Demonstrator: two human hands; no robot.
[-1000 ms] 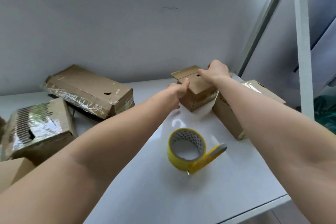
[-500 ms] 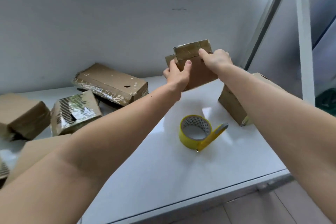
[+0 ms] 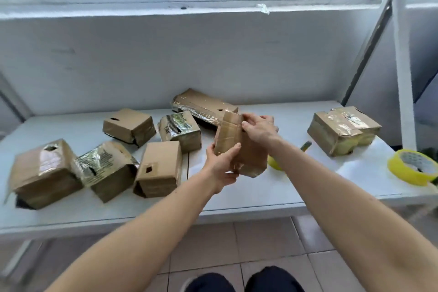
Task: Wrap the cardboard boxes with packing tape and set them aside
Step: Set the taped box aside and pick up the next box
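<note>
Crowding the white shelf (image 3: 272,194) (tiled floor (image 3: 267,244) below), taped cardboard boxes (image 3: 156,168).

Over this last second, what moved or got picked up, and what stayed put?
The small cardboard box was lifted off the white table and brought toward the person, turned on end in the air. The left hand grips it from below, the right hand from the top; both kept their hold. The camera pulled back. The yellow tape roll and the other boxes stayed on the table.
</note>
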